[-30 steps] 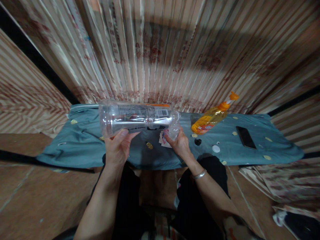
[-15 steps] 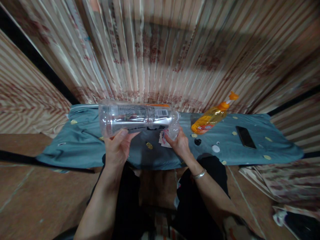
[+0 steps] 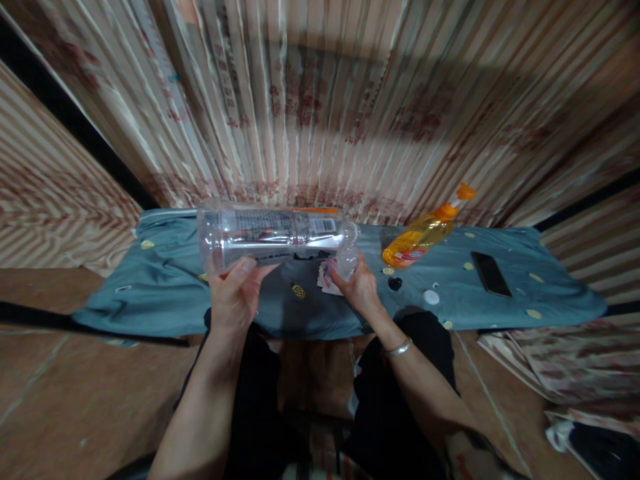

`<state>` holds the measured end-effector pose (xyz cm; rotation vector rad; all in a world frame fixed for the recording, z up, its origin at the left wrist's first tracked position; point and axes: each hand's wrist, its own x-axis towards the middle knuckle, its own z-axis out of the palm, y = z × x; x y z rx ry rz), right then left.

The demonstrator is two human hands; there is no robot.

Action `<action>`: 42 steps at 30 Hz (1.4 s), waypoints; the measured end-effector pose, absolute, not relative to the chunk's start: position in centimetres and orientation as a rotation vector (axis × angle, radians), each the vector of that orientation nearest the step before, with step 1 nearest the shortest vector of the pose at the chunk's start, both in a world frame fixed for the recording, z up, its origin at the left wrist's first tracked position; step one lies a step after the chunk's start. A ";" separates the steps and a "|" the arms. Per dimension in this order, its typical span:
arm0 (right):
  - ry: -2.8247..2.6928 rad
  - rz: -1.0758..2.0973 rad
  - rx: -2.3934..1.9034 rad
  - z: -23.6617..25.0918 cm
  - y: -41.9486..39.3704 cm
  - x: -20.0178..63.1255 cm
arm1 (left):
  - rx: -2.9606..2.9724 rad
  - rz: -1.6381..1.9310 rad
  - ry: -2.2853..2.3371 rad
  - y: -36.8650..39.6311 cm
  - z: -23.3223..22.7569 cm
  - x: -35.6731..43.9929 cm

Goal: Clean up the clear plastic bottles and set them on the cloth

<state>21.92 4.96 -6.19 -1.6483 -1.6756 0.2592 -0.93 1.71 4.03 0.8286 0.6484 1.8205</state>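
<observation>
My left hand [image 3: 234, 293] is closed around the underside of a large clear plastic bottle [image 3: 265, 237], held nearly level above the cloth. This bottle has a printed silver label with a barcode, and its narrower end points right. My right hand [image 3: 359, 287] grips a small clear plastic bottle [image 3: 349, 250] at that end. The two bottles overlap there, and whether their mouths touch I cannot tell. A white piece with red and blue print [image 3: 329, 277] shows beside my right fingers; whether it is attached to the small bottle is unclear.
Right of my hands stands a pump bottle of yellow liquid [image 3: 420, 237], with a black cap [image 3: 395, 283] and a white round lid [image 3: 431, 297] before it. A phone [image 3: 491, 273] lies farther right on the blue cloth [image 3: 165, 293]. Patterned curtains [image 3: 320, 120] hang behind.
</observation>
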 end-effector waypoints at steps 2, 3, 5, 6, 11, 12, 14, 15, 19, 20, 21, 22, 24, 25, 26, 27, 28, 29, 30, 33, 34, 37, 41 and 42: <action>-1.678 0.266 -1.648 -6.2 4.9 21.9 | 0.828 1.821 0.639 1.8 3.9 -1.0; -1.680 0.268 -1.652 -6.1 4.9 22.0 | 0.825 1.821 0.634 1.8 3.9 -1.0; -1.686 0.269 -1.669 -6.2 4.9 22.0 | 0.815 1.819 0.633 1.8 3.9 -0.9; -1.691 0.266 -1.677 -6.2 4.9 22.1 | 0.812 1.819 0.634 1.7 4.0 -0.9; -1.706 0.244 -1.697 -6.3 5.0 22.1 | 0.825 1.809 0.648 1.7 4.4 -0.8; -1.704 0.240 -1.701 -6.3 5.0 22.1 | 0.828 1.806 0.656 1.7 4.3 -0.8; -1.702 0.237 -1.707 -6.3 5.0 22.1 | 0.829 1.807 0.665 1.7 4.2 -0.8; -1.701 0.237 -1.707 -6.3 5.0 22.1 | 0.822 1.812 0.663 1.7 4.1 -0.8; -1.698 0.248 -1.698 -6.1 4.9 22.1 | 0.793 1.826 0.630 1.8 4.0 -0.8; -1.700 0.253 -1.694 -6.1 4.9 22.1 | 0.793 1.821 0.628 1.7 4.0 -0.8; -1.702 0.256 -1.690 -6.1 4.9 22.1 | 0.795 1.816 0.630 1.7 4.1 -0.8; -1.704 0.255 -1.686 -6.1 4.9 22.1 | 0.797 1.813 0.633 1.7 4.1 -0.8; -1.703 0.244 -1.679 -6.1 4.9 22.1 | 0.800 1.817 0.638 1.7 4.2 -0.8; -1.701 0.237 -1.675 -6.2 4.9 22.1 | 0.801 1.818 0.640 1.7 4.2 -0.8; -1.701 0.234 -1.671 -6.2 5.0 22.1 | 0.803 1.820 0.644 1.7 4.2 -0.8; -1.702 0.234 -1.667 -6.2 5.0 22.1 | 0.805 1.820 0.651 1.7 4.2 -0.8; -1.704 0.237 -1.664 -6.2 5.0 22.1 | 0.806 1.820 0.657 1.7 4.1 -0.8; -1.707 0.241 -1.664 -6.3 5.0 22.1 | 0.809 1.819 0.659 1.7 4.1 -0.8; -1.707 0.244 -1.667 -6.3 5.0 22.2 | 0.813 1.819 0.657 1.7 4.0 -0.9; -1.707 0.238 -1.678 -6.3 5.0 22.2 | 0.824 1.814 0.649 1.7 4.0 -0.9; -1.707 0.232 -1.678 -6.3 5.0 22.2 | 0.825 1.813 0.652 1.7 4.1 -0.8; -1.703 0.227 -1.671 -6.3 5.0 22.2 | 0.818 1.810 0.669 1.7 4.2 -0.8; -1.689 0.238 -1.677 -6.4 5.0 22.1 | 0.831 1.807 0.668 1.8 4.2 -0.8; -1.687 0.236 -1.681 -6.4 5.0 22.1 | 0.829 1.813 0.664 1.9 4.1 -0.8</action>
